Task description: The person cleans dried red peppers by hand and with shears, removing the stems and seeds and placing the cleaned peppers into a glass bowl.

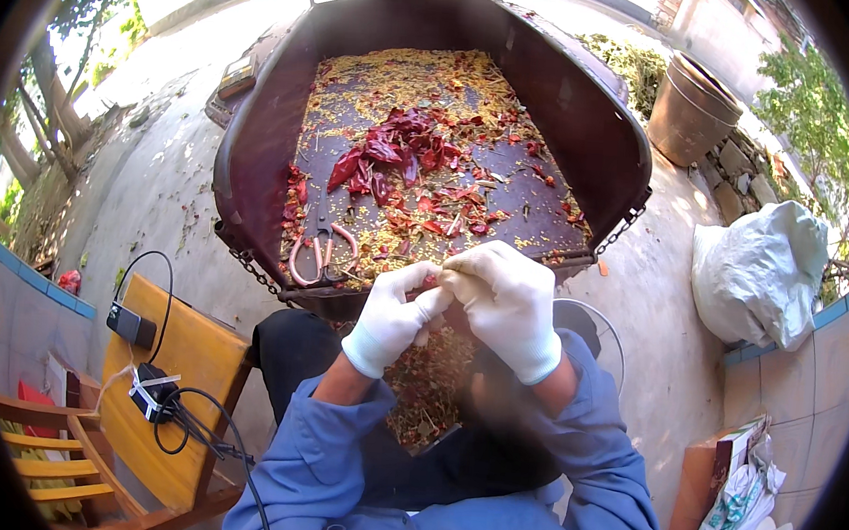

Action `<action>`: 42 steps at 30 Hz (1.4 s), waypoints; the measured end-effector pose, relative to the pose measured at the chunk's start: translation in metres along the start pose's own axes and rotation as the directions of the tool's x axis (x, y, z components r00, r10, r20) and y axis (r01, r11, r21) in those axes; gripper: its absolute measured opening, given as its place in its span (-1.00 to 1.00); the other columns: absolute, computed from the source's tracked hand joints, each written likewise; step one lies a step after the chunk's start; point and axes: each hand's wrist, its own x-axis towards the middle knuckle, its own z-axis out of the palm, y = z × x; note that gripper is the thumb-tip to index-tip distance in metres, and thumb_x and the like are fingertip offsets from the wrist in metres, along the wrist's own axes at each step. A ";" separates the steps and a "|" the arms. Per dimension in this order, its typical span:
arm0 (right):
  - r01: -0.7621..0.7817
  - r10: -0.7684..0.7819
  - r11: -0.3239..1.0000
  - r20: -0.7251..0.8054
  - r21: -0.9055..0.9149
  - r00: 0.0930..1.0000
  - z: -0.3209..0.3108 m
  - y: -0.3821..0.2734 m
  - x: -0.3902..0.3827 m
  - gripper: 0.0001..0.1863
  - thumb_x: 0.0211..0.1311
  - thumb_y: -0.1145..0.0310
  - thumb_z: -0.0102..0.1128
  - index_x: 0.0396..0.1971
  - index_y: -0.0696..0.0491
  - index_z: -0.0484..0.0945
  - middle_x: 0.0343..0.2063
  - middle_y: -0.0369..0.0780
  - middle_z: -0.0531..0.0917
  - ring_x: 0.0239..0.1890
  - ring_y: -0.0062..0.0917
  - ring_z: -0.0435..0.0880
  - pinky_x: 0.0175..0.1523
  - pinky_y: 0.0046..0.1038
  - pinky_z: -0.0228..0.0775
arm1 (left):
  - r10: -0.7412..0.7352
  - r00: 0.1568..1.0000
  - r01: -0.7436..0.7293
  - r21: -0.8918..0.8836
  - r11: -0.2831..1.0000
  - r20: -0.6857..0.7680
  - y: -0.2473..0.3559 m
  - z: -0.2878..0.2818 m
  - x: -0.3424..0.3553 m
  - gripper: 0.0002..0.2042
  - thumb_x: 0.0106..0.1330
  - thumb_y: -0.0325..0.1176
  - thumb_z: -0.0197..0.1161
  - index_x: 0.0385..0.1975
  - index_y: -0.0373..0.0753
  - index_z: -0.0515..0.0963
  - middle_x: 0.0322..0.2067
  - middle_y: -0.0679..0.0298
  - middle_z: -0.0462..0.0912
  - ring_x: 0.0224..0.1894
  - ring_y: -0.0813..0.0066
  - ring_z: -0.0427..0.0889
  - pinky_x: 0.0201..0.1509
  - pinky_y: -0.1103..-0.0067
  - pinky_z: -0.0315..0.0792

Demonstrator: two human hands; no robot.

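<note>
Scissors with pink handles are lying inside the maroon cart; dried red peppers are resting in a heap beyond, among scattered yellow seeds. Left hand and right hand, both white-gloved, are meeting at the cart's near edge, fingers pinching closed, any held item being too hidden to tell. White sack is standing on the far right.

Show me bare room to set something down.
Concrete floor lies bare between the cart and the white sack on the right. The chair seat is free between the black adapters and trouser leg. The cart bed is crowded with red peppers, yellow seeds and scissors; the left hand and right hand are at its near edge.
</note>
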 end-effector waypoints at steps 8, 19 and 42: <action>-0.572 0.666 0.599 0.048 0.560 0.744 -0.066 -0.037 -0.023 -0.87 0.28 0.44 0.30 -0.28 0.20 0.68 -0.60 -0.31 0.65 -0.63 -0.79 0.51 -0.52 -0.70 0.34 | 0.378 0.923 -0.384 0.202 0.901 0.069 0.017 0.066 -0.003 -0.83 0.31 -0.34 0.31 -0.27 -0.33 0.58 -0.53 0.35 0.58 -0.61 0.68 0.48 -0.52 0.72 0.34; -0.085 0.860 0.279 -0.209 0.957 0.465 -0.146 0.043 -0.095 -0.83 0.40 0.31 0.18 -0.19 0.09 0.62 -0.36 -0.27 0.67 -0.45 -0.71 0.62 -0.45 -0.66 0.48 | 0.007 0.995 0.005 -0.124 0.992 0.101 -0.001 0.138 -0.015 -0.81 0.39 -0.36 0.21 -0.15 -0.35 0.61 -0.53 0.34 0.58 -0.67 0.78 0.40 -0.59 0.78 0.26; -0.845 0.871 0.461 0.046 0.271 0.490 -0.143 0.045 -0.153 -0.76 0.34 0.50 0.11 -0.06 0.23 0.62 -0.29 -0.23 0.70 -0.27 -0.65 0.64 -0.17 -0.62 0.53 | 0.311 0.939 -0.309 0.034 0.950 -0.148 0.021 0.058 0.018 -0.69 0.49 -0.26 0.10 -0.10 -0.42 0.63 -0.30 0.19 0.72 -0.26 0.49 0.69 -0.05 0.54 0.56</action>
